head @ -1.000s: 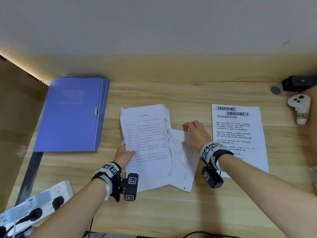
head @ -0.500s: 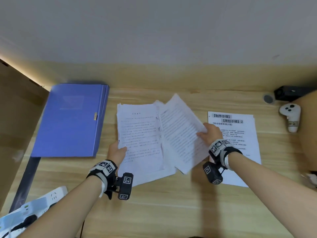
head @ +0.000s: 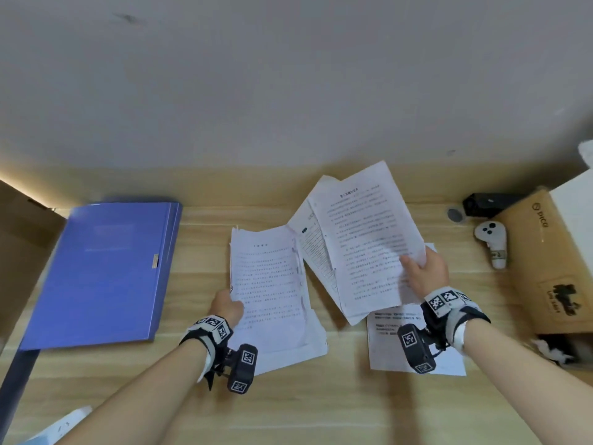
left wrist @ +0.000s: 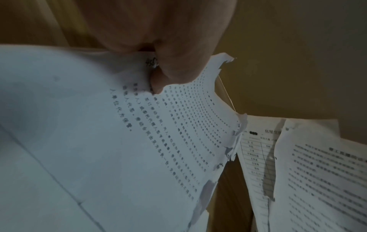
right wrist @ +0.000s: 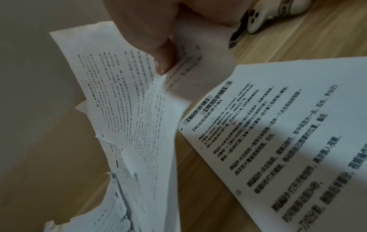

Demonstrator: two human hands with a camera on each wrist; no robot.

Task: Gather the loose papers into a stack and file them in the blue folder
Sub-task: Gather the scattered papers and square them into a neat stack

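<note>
The closed blue folder (head: 102, 271) lies flat at the desk's left. My left hand (head: 229, 308) pinches the left edge of a pile of printed papers (head: 269, 284) in the middle of the desk; in the left wrist view its fingers (left wrist: 170, 73) curl round the torn edge of those papers (left wrist: 139, 141). My right hand (head: 420, 268) holds two or three sheets (head: 362, 245) lifted off the desk and tilted right; in the right wrist view the thumb (right wrist: 155, 47) pinches these sheets (right wrist: 127, 97). One more printed sheet (head: 394, 342) lies flat under my right wrist; the right wrist view shows this sheet (right wrist: 288, 141) too.
A white hand controller (head: 492, 242) and a black device (head: 487, 203) sit at the desk's back right, beside a brown cardboard box (head: 552, 268). A wooden side panel (head: 19, 252) borders the left. The wall rises right behind the desk.
My right hand has lifted its sheets off the desk and swung them up and to the right, over the flat sheet. My left hand keeps its grip on the middle pile.
</note>
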